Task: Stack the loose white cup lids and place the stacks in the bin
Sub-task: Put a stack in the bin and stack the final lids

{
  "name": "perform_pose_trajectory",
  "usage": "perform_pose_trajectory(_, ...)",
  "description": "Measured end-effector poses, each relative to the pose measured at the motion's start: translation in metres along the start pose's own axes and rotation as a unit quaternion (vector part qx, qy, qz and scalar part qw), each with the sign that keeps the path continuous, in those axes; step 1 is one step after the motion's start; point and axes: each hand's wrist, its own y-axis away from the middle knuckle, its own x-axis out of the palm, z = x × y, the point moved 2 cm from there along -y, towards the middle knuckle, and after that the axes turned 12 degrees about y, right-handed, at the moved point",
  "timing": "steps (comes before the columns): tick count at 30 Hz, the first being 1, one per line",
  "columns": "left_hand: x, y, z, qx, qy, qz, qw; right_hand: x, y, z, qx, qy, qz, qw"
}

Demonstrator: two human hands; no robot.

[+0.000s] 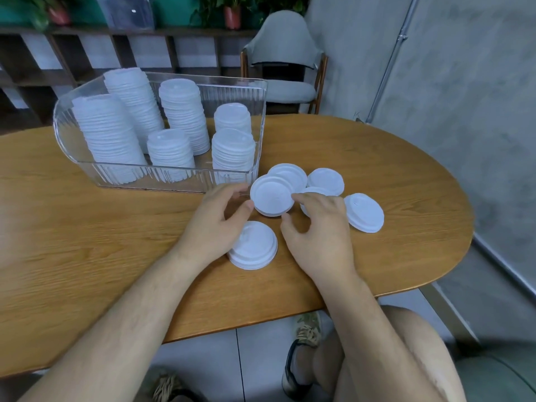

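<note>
Pinching one round white lid by its rim: L hand w/ thumb & forefinger curled at the left edge, R hand w/ forefinger on the right edge, thumb lower. The lid's smooth, ringed face is turned up toward the camera, just in front of the bin. Bin is clear ribbed plastic w/ rounded corners & holds six lid stacks. A short stack lies partly under the L palm. Loose lids lie beside the R hand on the oval wood-grain worktop.
</note>
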Motion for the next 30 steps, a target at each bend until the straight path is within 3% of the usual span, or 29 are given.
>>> perform_pose_trajectory(19, 0.000, 0.004, -0.010, 0.052, 0.049, -0.018, 0.997, 0.002, -0.002, -0.001, -0.014, -0.064, -0.007, 0.998)
perform_pose_trajectory(30, -0.007, 0.024, -0.018, 0.054, 0.194, -0.034, 0.979, -0.021, 0.004, 0.010, -0.049, -0.195, -0.028, 0.979)
